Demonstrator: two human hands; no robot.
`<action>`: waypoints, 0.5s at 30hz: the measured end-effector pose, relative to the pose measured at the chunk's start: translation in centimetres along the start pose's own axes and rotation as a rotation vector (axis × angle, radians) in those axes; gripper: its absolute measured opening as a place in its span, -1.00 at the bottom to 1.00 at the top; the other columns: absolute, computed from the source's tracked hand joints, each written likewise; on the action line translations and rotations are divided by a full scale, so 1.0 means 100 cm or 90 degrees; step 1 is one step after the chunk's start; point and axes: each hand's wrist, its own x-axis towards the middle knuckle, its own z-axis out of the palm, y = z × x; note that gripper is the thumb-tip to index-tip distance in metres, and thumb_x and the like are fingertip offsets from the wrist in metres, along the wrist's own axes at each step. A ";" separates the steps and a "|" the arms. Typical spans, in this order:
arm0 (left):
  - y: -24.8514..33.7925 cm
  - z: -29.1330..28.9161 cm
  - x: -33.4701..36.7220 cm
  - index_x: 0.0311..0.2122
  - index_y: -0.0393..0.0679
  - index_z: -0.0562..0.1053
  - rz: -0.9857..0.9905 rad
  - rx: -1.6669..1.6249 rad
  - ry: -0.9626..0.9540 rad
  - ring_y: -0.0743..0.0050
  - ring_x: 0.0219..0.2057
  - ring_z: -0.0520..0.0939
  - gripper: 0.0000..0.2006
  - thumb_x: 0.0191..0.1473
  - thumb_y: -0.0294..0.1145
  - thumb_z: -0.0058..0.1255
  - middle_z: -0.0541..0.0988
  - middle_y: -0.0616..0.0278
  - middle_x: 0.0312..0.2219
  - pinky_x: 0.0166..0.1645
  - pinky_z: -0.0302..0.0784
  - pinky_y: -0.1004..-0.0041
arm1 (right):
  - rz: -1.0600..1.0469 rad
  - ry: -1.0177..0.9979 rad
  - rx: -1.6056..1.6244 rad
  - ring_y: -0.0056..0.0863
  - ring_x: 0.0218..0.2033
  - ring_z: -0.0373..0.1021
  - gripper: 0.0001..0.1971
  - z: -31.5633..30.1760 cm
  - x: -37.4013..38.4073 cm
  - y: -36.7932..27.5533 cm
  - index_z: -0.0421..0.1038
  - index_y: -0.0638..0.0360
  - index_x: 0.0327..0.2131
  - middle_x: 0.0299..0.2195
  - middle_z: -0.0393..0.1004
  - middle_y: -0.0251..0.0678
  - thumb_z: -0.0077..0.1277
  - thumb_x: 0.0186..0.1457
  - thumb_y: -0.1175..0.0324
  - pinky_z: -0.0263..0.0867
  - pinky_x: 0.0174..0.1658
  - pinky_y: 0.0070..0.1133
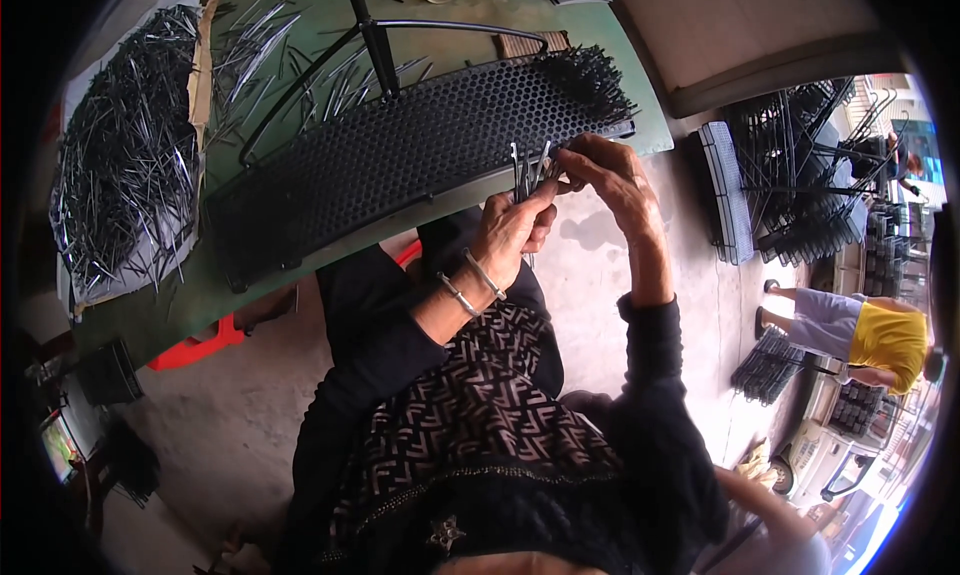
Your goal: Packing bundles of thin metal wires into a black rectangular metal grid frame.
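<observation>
Green tabletop [490,3]; hands [508,233] meet at thin strips [521,178].

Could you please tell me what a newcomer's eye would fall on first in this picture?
Probably the big heap of thin, shiny dark strips at the left, and the long black honeycomb-holed tray on the green table. Near the centre, the left hand grips a bundle of slim silvery strips, the right hand at its upper ends. At far right, a person in a yellow top shows sideways.
</observation>
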 end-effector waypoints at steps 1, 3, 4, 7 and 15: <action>-0.001 -0.003 0.002 -0.38 -0.13 0.55 -0.003 -0.004 -0.016 0.83 -0.68 0.28 -0.72 0.09 -0.10 0.10 0.40 0.50 -0.63 -0.63 0.06 0.76 | 0.007 0.013 -0.019 -0.68 -0.45 0.35 -0.77 -0.001 0.000 0.000 0.44 0.28 -0.43 -0.51 0.44 -0.42 0.09 0.10 0.27 0.26 -0.34 -0.67; -0.001 -0.004 0.003 -0.40 -0.13 0.54 -0.005 -0.008 -0.031 0.83 -0.68 0.30 -0.72 0.08 -0.11 0.12 0.43 0.47 -0.62 -0.63 0.08 0.76 | 0.015 0.005 -0.026 -0.67 -0.45 0.36 -0.77 -0.003 0.000 -0.001 0.46 0.29 -0.40 -0.50 0.46 -0.41 0.09 0.10 0.28 0.27 -0.33 -0.67; 0.000 -0.003 0.003 -0.40 -0.13 0.54 -0.009 0.002 -0.025 0.82 -0.68 0.32 -0.73 0.08 -0.12 0.12 0.45 0.44 -0.62 -0.64 0.08 0.75 | 0.022 -0.002 -0.031 -0.66 -0.44 0.37 -0.78 -0.005 0.000 -0.002 0.47 0.29 -0.37 -0.49 0.47 -0.40 0.09 0.10 0.28 0.29 -0.32 -0.67; 0.006 -0.001 -0.002 -0.26 -0.16 0.53 -0.015 0.033 -0.032 0.83 -0.65 0.30 -0.75 0.13 -0.18 0.05 0.44 0.46 -0.61 -0.63 0.05 0.76 | 0.021 -0.007 0.015 -0.63 -0.43 0.37 -0.76 -0.006 -0.003 -0.005 0.48 0.34 -0.29 -0.46 0.48 -0.35 0.11 0.10 0.31 0.29 -0.32 -0.61; 0.011 -0.003 -0.002 -0.10 -0.17 0.53 0.007 0.077 -0.093 0.82 -0.60 0.32 -0.68 0.19 -0.18 -0.03 0.56 0.33 -0.48 -0.62 0.03 0.79 | 0.021 -0.045 0.017 -0.60 -0.42 0.40 -0.77 -0.011 -0.004 -0.006 0.47 0.35 -0.25 -0.45 0.50 -0.31 0.08 0.12 0.35 0.34 -0.32 -0.65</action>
